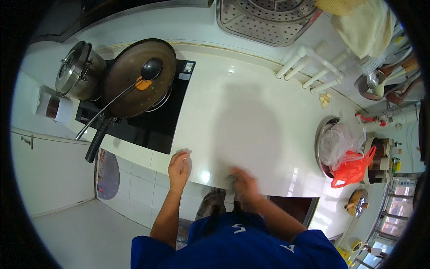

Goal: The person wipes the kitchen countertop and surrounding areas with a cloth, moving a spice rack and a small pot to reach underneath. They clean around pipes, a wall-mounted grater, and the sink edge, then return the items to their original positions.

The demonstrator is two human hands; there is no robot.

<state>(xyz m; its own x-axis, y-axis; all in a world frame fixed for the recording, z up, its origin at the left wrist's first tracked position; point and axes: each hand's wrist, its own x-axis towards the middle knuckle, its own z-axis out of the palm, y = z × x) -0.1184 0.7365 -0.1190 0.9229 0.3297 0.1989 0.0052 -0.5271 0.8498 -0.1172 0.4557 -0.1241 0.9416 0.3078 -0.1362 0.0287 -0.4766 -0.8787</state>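
Observation:
My left hand rests at the front edge of the white countertop, right of the black cooktop, fingers bent and nothing seen in it. My right hand is blurred over the counter's front edge; something dark and small shows at its fingers, but I cannot tell what it is or whether it is held. On the cooktop a wok stands tilted, its black handle toward the front left. Inside it lie a metal ladle and an orange mass.
A lidded steel pot stands behind the wok's left side. At the right, a metal basin holds clear and red plastic bags. Garlic cloves lie near the wall, below a white pipe rack. Jars stand beyond the basin.

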